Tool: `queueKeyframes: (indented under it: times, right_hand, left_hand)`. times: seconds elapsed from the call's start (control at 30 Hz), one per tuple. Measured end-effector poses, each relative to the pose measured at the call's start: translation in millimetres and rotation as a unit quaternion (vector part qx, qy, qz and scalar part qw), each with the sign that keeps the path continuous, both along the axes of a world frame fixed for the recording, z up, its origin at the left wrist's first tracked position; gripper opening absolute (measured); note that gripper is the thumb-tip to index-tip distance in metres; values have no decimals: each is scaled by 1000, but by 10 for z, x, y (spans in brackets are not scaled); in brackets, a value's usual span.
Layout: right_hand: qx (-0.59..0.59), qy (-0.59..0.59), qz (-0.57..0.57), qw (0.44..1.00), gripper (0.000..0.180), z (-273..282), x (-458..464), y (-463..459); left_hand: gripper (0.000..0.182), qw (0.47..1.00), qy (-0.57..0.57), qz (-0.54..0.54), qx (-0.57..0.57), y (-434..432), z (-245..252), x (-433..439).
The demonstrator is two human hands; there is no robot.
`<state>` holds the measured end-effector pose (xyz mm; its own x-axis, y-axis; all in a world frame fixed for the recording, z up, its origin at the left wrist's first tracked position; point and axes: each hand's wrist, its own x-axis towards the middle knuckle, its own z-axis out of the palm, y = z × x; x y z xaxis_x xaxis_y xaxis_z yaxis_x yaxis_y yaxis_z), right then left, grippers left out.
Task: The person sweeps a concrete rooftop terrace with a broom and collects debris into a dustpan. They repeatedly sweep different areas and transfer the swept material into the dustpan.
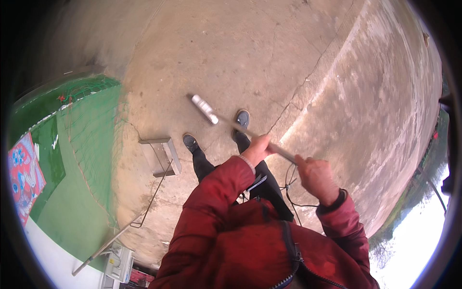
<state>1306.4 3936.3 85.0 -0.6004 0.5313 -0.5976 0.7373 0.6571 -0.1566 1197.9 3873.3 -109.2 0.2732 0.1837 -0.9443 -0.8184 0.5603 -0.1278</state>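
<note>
My left hand (257, 149) grips the middle of a long pole handle (238, 127). My right hand (316, 178) is closed around the same handle nearer its end. At the far end is a white brush head (204, 108), like a push broom's. It lies at or just above the concrete floor, slightly blurred, ahead of my dark shoes. To the left stands a metal long-handled dustpan (177, 159), its bent rod and pole leading back toward the lower left. Neither hand touches it.
The concrete floor (223, 54) has cracks and a pale raised line on the right. Green netting (90, 133) hangs along a green-and-white wall at left. A white boxy unit (119, 263) sits at lower left. Thin dark cords (288, 188) dangle near my right hand.
</note>
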Motion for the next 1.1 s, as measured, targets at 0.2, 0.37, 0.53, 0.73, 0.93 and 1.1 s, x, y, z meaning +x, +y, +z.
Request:
queueKeyframes:
  times: [0.2,0.37,0.53,0.73,0.93,1.1]
  right_hand:
    - [100,-64,-106,987,27,432,176,84]
    - [121,-10,-95,988,40,456,7,-51]
    - [23,119,-88,989,36,404,-60,130]
    - [-141,219,-9,965,22,-558,-1182,456]
    - [-106,152,-3,983,20,-691,-1935,990]
    - [-42,51,-118,991,25,222,-1529,1476]
  left_hand:
    - [9,985,-44,-43,160,863,214,518]
    - [13,958,-42,1,284,1245,509,209]
    - [10,969,104,90,204,830,588,-388]
    - [8,951,219,217,-11,106,18,-1656]
    - [17,849,460,-80,249,513,-583,-2211]
    - [21,954,187,-2,235,1823,-127,-1293]
